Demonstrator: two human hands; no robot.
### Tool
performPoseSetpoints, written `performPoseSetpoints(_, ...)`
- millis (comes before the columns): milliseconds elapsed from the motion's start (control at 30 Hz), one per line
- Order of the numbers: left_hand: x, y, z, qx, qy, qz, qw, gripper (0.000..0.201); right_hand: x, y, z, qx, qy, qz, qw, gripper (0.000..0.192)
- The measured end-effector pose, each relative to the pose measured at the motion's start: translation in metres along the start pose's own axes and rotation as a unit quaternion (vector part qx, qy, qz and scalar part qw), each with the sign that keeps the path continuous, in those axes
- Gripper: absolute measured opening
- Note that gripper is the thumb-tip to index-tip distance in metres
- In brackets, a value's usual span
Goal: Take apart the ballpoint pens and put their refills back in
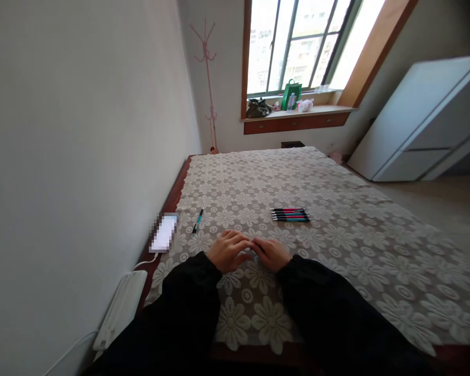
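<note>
On the flowery cloth (pixel 337 230) at the near end of the table, two hands meet with their fingertips touching. The left hand (pixel 229 250) has its fingers (pixel 238 241) bent and close together, pointing toward the other hand. The right hand (pixel 273 254) is curled the same way. A small dark thing (pixel 258 247) seems to sit right between the fingertips of both hands, but it is too small and too hidden to tell what it is, or if the fingers really pinch it. Both arms wear black sleeves (pixel 188 308).

Just past the hands, a bit to the right, lies a neat row of pens (pixel 290 214). They rest side by side, touching each other, with red and blue-green parts. They are near the right hand but not touching it.

To the left of the hands, one more pen (pixel 198 221) lies alone, tilted, with a blue-green end. It is apart from the left hand.

Farther left, at the edge of the cloth, lies a phone (pixel 164 233) with a bright screen. A white cord runs from it toward a white box (pixel 121 308) by the wall.

Far away, a window (pixel 297 47) lets in light, and a green bag (pixel 291 95) stands on its sill.
</note>
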State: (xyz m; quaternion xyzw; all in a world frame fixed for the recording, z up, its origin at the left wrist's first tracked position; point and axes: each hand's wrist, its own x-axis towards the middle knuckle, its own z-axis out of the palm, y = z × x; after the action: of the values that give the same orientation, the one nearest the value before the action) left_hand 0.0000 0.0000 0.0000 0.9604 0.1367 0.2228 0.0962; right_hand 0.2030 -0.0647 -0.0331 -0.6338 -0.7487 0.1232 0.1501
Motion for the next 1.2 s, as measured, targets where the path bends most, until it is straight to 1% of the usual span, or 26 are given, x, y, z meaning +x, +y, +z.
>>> performPoseSetpoints(133,-0.001,-0.002,0.006,0.006,-0.011,-0.038,0.999,0.017,0.0,0.001,0.001,0.043,-0.009,-0.046,0.998,0.039)
performPoseSetpoints(233,-0.001,-0.006,0.007,0.005,-0.011,-0.054,0.998,0.015,0.0,0.002,0.003,0.066,-0.004,-0.068,0.996,0.04)
performPoseSetpoints(367,-0.002,-0.008,0.008,0.001,-0.013,-0.061,0.998,0.019,0.001,0.002,0.004,0.085,-0.005,-0.076,0.993,0.041)
performPoseSetpoints(567,-0.002,-0.009,0.01,-0.002,-0.007,-0.062,0.998,0.023,0.001,0.002,0.004,0.084,-0.009,-0.077,0.993,0.042)
performPoseSetpoints(700,-0.003,-0.009,0.012,0.0,0.003,-0.08,0.997,0.025,0.001,0.003,0.005,0.067,-0.007,-0.069,0.995,0.041)
performPoseSetpoints(833,-0.003,-0.01,0.014,0.018,0.003,-0.091,0.996,0.028,0.001,0.002,0.005,0.029,-0.013,-0.058,0.998,0.041)
performPoseSetpoints(1200,-0.002,-0.009,0.013,0.025,-0.044,-0.095,0.994,0.028,-0.002,-0.008,-0.004,-0.064,-0.052,-0.041,0.996,0.035)
